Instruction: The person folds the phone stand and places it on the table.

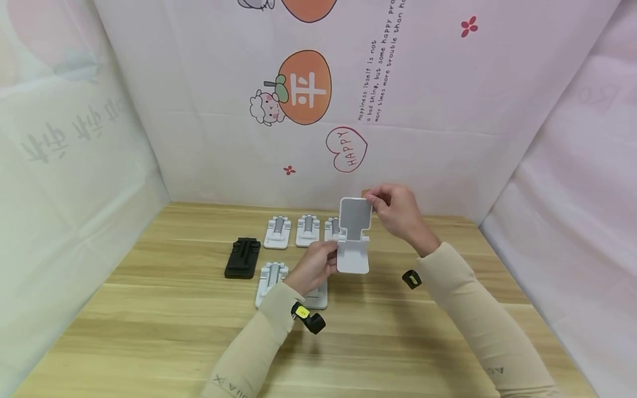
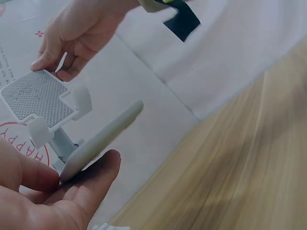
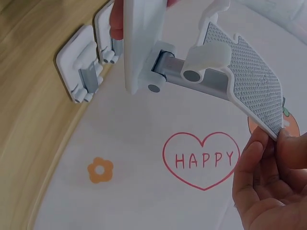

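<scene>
A white folding phone stand point(image 1: 354, 257), unfolded, is held up off the table between both hands. My left hand point(image 1: 314, 265) grips its flat base point(image 2: 103, 139) by the edge, thumb on one face and fingers on the other. With thumb and fingertips, my right hand point(image 1: 397, 213) pinches the upper corner of the phone plate. That plate carries a grey textured pad point(image 3: 256, 76) and two white hooked lips. A grey metal arm point(image 3: 199, 81) joins plate and base. In the left wrist view, the right hand point(image 2: 79, 38) appears at the plate's far edge.
Several folded white stands lie on the wooden table point(image 1: 164, 309): a back row with one stand point(image 1: 277, 232) at its left end, and a front pair point(image 1: 316, 298) partly hidden by the left arm. A black folded stand point(image 1: 243, 258) lies left. Printed cloth walls enclose the table.
</scene>
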A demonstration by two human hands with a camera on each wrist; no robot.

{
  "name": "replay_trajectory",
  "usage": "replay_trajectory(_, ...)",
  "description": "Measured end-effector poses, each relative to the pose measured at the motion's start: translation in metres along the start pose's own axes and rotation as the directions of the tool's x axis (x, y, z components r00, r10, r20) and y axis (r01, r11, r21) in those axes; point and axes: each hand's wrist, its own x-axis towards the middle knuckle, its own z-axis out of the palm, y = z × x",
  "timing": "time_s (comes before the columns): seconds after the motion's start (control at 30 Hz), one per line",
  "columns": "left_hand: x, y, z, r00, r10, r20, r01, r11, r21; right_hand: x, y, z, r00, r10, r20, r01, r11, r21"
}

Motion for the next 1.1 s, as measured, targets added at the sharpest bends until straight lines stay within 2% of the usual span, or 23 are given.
replay_trajectory(0.17,-0.006,0.000,-0.004,1.000,-0.012,-0.020,0.011,0.999,-0.045,-0.003,0.001,0.006,1.000,0.000,0.001,0.000,1.000,0.029)
replay_trajectory(0.47,-0.008,0.001,-0.009,0.997,-0.034,-0.074,0.032,0.999,-0.025,-0.004,0.005,0.011,1.000,-0.007,0.013,0.006,0.999,0.050)
replay_trajectory(0.7,-0.008,0.002,-0.012,0.994,-0.046,-0.095,0.043,0.999,-0.029,-0.005,0.005,0.006,0.996,0.021,0.082,-0.030,0.993,0.115)
replay_trajectory(0.93,-0.008,0.005,-0.012,0.993,-0.049,-0.108,0.046,0.999,-0.029,-0.011,0.018,0.013,0.983,-0.025,0.184,-0.005,0.987,0.158)
replay_trajectory(1.1,-0.006,0.003,-0.013,0.993,-0.061,-0.099,0.059,0.998,-0.024,-0.016,0.029,0.024,0.982,-0.039,0.185,-0.003,0.975,0.220)
